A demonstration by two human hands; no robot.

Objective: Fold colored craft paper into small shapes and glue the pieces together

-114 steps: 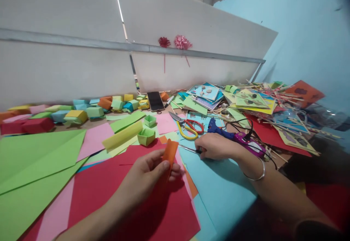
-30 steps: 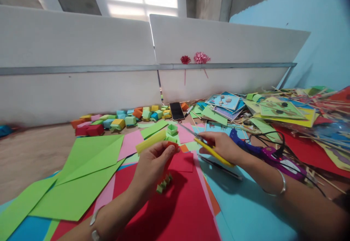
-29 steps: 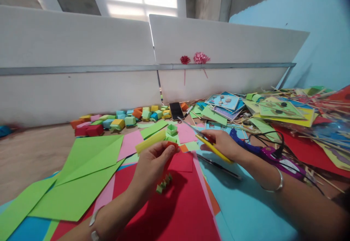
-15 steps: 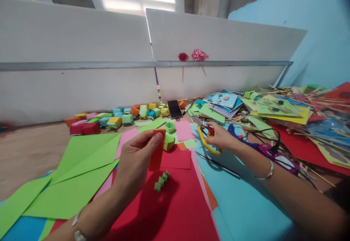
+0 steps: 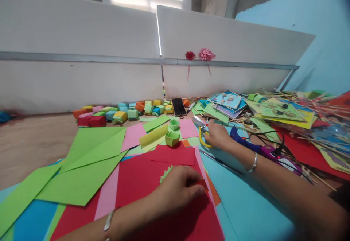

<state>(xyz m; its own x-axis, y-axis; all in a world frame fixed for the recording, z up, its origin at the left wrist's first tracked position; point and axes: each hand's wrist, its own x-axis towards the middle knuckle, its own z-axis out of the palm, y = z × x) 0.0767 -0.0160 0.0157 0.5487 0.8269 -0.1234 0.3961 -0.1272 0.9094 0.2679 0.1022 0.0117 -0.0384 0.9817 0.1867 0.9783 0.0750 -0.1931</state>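
My left hand [image 5: 180, 188] is low over the red paper sheet [image 5: 136, 182], thumb and fingers pinching a small orange-red paper strip [image 5: 202, 185]. Partly hidden behind it, a light green zigzag-folded paper strip [image 5: 165, 174] lies on the red sheet. Further back and to the right, my right hand [image 5: 218, 134] is closed around the scissors' handles; the scissors [image 5: 201, 139] have yellow and red grips, and their metal blades point away to the left. A thin dark metal tool [image 5: 221, 162] lies just below that hand on light blue paper.
Green sheets [image 5: 90, 150] spread at the left. Two small green paper boxes [image 5: 172, 138] stand mid-table. Colourful paper cubes [image 5: 109, 115] and a phone [image 5: 179, 107] line the white board. At right are a blue-purple corded tool [image 5: 264, 151], cards and sticks.
My left hand has moved down and right with the orange-red strip, from upright in the air to low over the red sheet. My right hand stays at the scissors. The view has shifted slightly.
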